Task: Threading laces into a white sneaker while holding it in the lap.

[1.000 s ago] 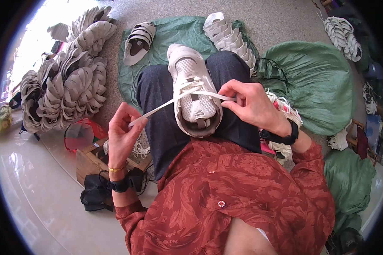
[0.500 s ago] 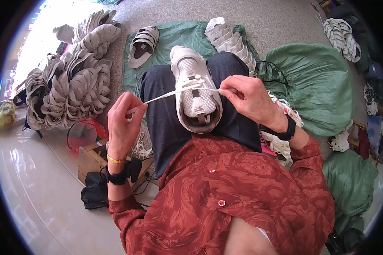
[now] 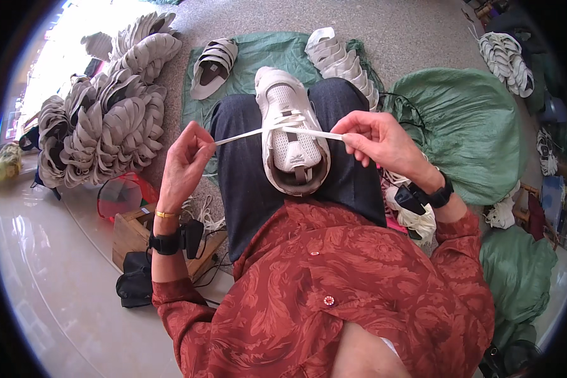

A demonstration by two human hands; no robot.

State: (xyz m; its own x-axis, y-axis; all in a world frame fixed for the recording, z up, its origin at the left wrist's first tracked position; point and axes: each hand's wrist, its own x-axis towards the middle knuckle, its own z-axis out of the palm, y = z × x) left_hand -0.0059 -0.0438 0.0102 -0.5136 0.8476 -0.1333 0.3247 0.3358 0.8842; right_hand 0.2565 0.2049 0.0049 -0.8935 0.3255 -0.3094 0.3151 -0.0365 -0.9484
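Observation:
A light grey-white shoe upper [image 3: 285, 94] with a mesh tongue lies along my lap, its toe pointing away from me and its heel opening toward my body. From its lace rows runs a flat white shoelace [image 3: 315, 133], pulled out to both sides. My left hand [image 3: 186, 167] pinches one end, left of the shoe. Between thumb and fingers, my right hand [image 3: 381, 143] grips the other end, on the right. Both lace ends look taut, and they meet over the tongue.
Piled grey shoe uppers [image 3: 104, 123] stand on the left. Beyond my knees, a green sheet [image 3: 261, 53] bears one upper [image 3: 213, 69] and a nested row [image 3: 337, 60]. A green sack [image 3: 466, 132] lies right. Bundled white laces [image 3: 416, 217], a wooden box [image 3: 132, 236] and a red basket [image 3: 129, 195] are near.
My left hand has turned and risen slightly. My right hand has shifted a little to the right and rolled, its fingers spreading more. The lace now crosses lower over the tongue.

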